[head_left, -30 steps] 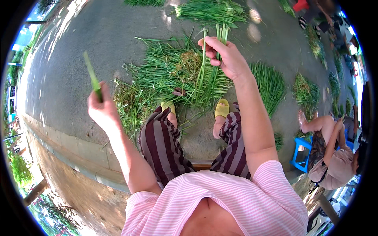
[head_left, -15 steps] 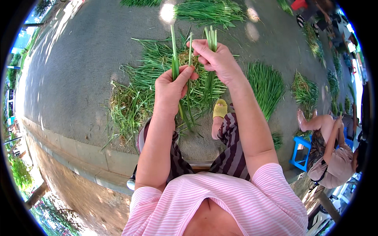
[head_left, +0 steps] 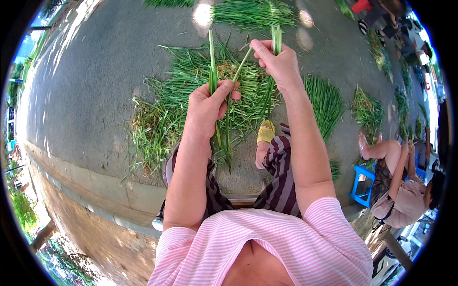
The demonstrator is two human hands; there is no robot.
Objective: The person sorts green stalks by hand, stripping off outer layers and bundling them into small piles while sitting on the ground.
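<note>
I see long green stalks (head_left: 213,76) clenched in my left hand (head_left: 206,107), my right hand (head_left: 279,62) pinching more, above a loose heap (head_left: 191,100) on grey pavement (head_left: 95,86).

A grey paved ground (head_left: 95,86) spreads out under everything, edged at the lower left by a pale concrete kerb (head_left: 86,186). Further rows of cut green stalks (head_left: 255,12) lie along the top, with more laid bundles of green stalks (head_left: 367,112) to the right. At the right edge another person in a beige top (head_left: 405,200) sits bent forward on a small blue plastic stool (head_left: 362,186). A yellow slipper (head_left: 265,132) shows above striped dark trousers (head_left: 281,186), and a pink striped shirt (head_left: 267,248) fills the bottom.
</note>
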